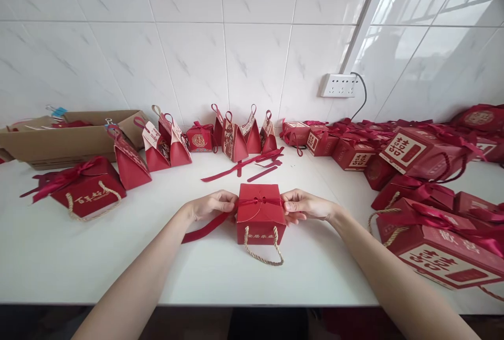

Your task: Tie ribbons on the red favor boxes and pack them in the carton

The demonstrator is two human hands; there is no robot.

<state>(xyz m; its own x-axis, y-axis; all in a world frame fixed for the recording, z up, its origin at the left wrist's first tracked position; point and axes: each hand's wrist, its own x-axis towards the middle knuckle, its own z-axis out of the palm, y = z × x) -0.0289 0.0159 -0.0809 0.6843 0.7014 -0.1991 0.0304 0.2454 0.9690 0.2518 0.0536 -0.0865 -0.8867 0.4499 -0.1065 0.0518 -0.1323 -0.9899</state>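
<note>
A red gift box (262,220) with gold lettering stands upright on the white table in front of me. Its gold rope handle (264,262) hangs down the near side. A dark red ribbon (205,231) runs across the box's lid, through two small holes, and one end trails left onto the table. At the box's left edge, my left hand (214,204) pinches the ribbon. My right hand (305,205) is closed on the ribbon at the right edge, its fingertips beside the box wall.
Loose ribbon strips (244,164) lie behind the box. Small triangular red boxes (235,140) line the wall, with an open cardboard box (79,146) at left. Many finished-looking red boxes (425,153) crowd the right side. Another handled box (88,185) sits left. A power strip (339,85) is on the tiles.
</note>
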